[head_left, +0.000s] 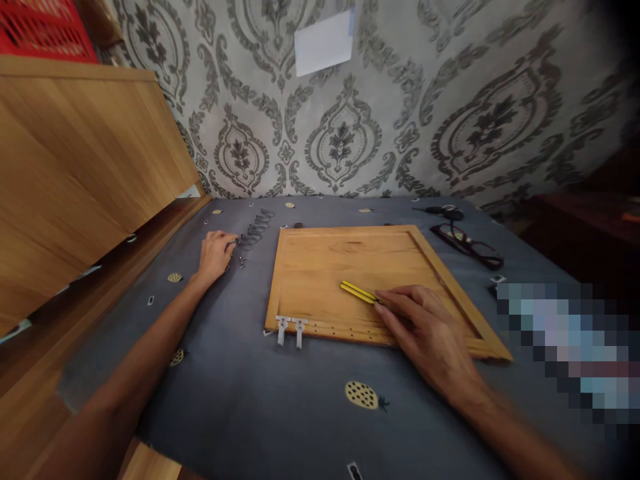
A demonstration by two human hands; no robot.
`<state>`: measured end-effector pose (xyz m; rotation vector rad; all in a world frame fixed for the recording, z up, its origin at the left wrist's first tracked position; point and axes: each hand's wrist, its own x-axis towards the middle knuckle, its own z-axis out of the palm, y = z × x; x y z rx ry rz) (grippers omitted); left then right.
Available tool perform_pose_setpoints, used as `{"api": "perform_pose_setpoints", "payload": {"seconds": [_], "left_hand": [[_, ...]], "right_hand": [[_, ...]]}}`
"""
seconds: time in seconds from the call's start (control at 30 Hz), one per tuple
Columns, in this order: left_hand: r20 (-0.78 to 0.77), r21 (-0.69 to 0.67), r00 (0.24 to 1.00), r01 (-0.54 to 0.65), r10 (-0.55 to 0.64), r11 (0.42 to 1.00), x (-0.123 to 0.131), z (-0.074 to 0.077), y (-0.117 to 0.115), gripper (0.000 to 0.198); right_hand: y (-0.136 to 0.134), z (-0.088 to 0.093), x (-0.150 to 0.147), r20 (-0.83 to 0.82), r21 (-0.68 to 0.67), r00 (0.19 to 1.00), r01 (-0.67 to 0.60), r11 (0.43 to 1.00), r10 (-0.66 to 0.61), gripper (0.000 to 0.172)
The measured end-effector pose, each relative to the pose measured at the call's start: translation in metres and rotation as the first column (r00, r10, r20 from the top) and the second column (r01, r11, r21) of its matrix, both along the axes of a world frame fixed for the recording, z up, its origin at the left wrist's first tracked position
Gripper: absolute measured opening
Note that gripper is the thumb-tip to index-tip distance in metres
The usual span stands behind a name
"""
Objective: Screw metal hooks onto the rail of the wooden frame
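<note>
A framed wooden panel [350,267] lies flat on a dark blue cloth with pineapple prints. Two metal brackets [291,327] sit at its near left edge, beside a row of small dark holes. Over the panel's near right part, my right hand [425,327] pinches a yellow-handled tool [358,292]. My left hand [216,255] rests left of the panel with its fingers drawn together, at the near end of a row of dark metal pieces [256,228]. What those fingers hold, if anything, is too small to tell. Small screws [243,261] lie beside that hand.
Dark-framed glasses [467,245] and a black object with a cord [450,212] lie beyond the panel's right side. A wooden cabinet [90,147] stands at the left with a red basket [45,30] on top. Patterned wallpaper rises behind.
</note>
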<state>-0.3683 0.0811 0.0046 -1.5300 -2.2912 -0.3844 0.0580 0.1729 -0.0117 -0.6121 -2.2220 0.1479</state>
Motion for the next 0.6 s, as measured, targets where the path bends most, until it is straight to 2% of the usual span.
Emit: {"api": "perform_pose_setpoints", "payload": {"seconds": [0.23, 0.6], "left_hand": [[-0.036, -0.079, 0.999, 0.025, -0.028, 0.997, -0.002, 0.01, 0.0, 0.038], [-0.025, -0.125, 0.995, 0.097, -0.101, 0.987, -0.01, 0.012, 0.001, 0.038]], "right_hand": [[0.0, 0.0, 0.0, 0.011, -0.049, 1.0, 0.007, 0.999, -0.006, 0.022], [0.001, -0.001, 0.0, 0.014, -0.063, 1.0, 0.013, 0.998, -0.012, 0.023]]}}
